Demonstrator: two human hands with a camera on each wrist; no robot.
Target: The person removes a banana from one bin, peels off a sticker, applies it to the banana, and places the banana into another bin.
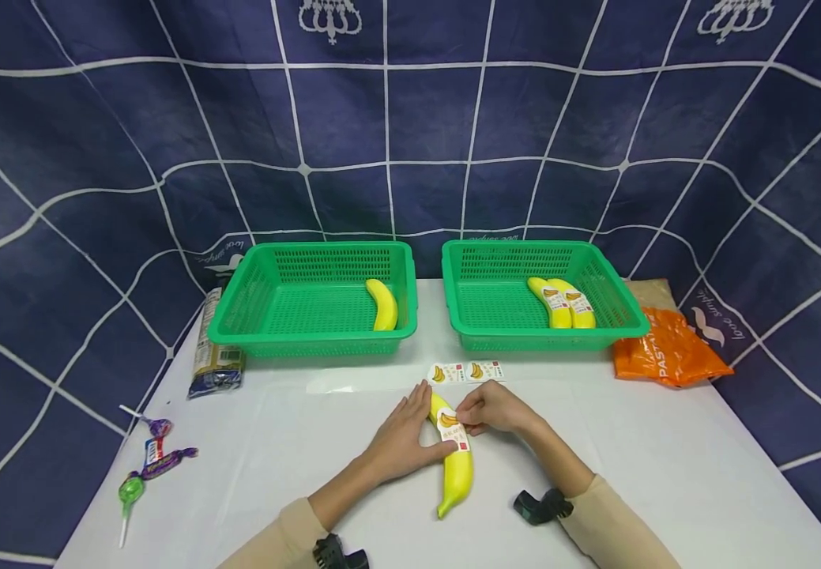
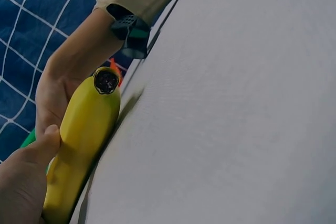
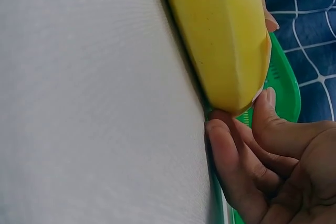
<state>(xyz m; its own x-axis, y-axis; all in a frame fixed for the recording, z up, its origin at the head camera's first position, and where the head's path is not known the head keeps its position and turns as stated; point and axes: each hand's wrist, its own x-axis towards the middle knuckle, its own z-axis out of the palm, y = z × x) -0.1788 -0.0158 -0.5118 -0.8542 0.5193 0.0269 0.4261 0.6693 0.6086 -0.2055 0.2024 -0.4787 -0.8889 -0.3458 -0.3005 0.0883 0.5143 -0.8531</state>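
Observation:
A yellow banana [image 1: 457, 474] lies on the white table with its stem end toward me. On its upper side is a white sticker [image 1: 453, 433] printed with bananas. My left hand [image 1: 399, 438] stretches along the banana's left side, fingers straight toward the far end and thumb across the sticker's lower part. From the right, my right hand [image 1: 495, 408] pinches the sticker's edge with curled fingers. In the right wrist view, the thumb tip meets the sticker's edge and the other fingertips [image 3: 218, 124] sit low beside the banana.
A green basket [image 1: 310, 344] at back left holds one plain banana [image 1: 383, 307]. Another green basket [image 1: 545, 341] holds two stickered bananas. Two loose stickers [image 1: 447, 373] lie before it. An orange pasta bag [image 1: 666, 344], a tall packet [image 1: 216, 352] and wrapped sweets [image 1: 161, 466] stand near the edges.

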